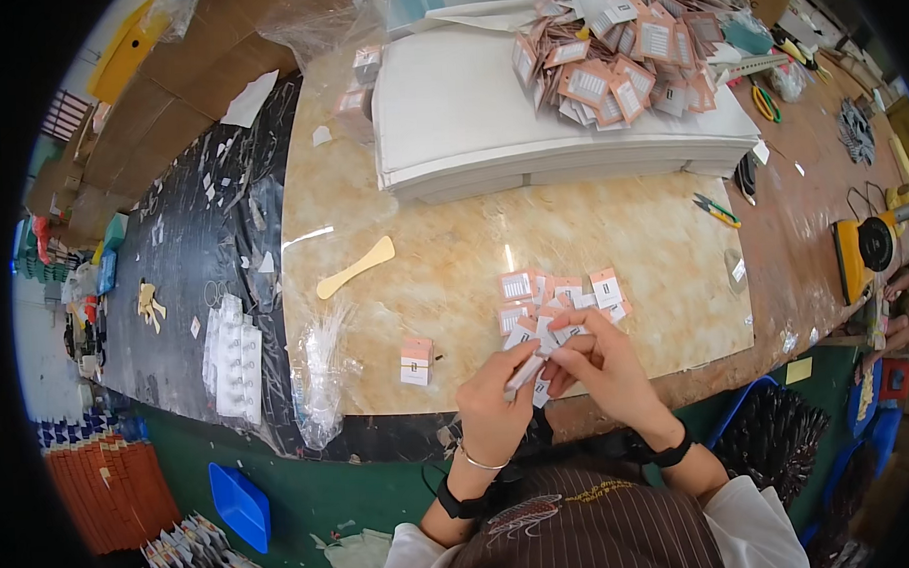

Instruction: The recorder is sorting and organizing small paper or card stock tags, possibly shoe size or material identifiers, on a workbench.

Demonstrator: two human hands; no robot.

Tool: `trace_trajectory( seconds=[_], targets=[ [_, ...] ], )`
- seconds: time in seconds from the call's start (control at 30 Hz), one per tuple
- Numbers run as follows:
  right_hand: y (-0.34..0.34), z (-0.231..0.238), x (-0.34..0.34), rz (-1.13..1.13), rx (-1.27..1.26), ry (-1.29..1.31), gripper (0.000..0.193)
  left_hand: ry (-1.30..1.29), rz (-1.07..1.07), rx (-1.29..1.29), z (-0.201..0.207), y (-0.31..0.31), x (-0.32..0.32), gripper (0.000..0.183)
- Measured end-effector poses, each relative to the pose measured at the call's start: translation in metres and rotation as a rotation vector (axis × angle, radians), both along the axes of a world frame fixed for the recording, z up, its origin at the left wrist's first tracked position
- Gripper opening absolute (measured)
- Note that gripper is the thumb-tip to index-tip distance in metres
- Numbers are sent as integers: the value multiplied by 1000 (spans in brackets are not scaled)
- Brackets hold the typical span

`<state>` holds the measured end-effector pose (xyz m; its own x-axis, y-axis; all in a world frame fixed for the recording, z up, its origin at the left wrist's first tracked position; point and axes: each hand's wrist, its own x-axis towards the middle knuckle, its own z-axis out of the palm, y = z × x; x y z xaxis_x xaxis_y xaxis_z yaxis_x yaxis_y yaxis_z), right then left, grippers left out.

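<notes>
My left hand (496,403) is closed around a small stack of white and pink hang tags (523,378), held on edge near the table's front. My right hand (602,364) meets it there, thumb and fingers pinched at a tag beside the stack; its fingertips partly hide what they grip. Just beyond both hands lies a loose pile of pink and white hang tags (605,289), overlapping at different angles. Left of my left hand, a neat stack of the same tags (416,361) rests flat on the marbled board (423,255).
A large white stack of sheets (449,114) stands at the back, bearing a heap of strung tags (617,68). On the board are a cream spatula-shaped tool (357,266), clear plastic strands (321,379) and green-handled snips (717,211). A yellow-and-black device (864,255) is at right.
</notes>
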<state>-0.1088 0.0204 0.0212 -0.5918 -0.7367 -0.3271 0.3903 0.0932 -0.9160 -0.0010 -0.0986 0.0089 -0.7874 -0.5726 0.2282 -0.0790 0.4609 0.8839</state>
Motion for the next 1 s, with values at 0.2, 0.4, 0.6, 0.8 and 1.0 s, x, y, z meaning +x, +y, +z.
trace_trajectory(
  seconds=[0.2,0.4,0.6,0.8,1.0],
  targets=[
    [20,-12,-24,278,120,-149,18,-79,-250,-78,-3,-8,4,31],
    [21,-9,-39,465,121,-111,16,-117,-303,-80,-10,-9,2,31],
    [19,-18,-42,447,73,-297,23,-154,-256,-179,-7,-9,1,45],
    [21,-22,-42,375,46,-396,25,-157,-279,-192,-3,-14,0,45],
    [29,-18,-31,302,1,-197,17,-88,-137,198,-1,-5,3,39]
  ],
)
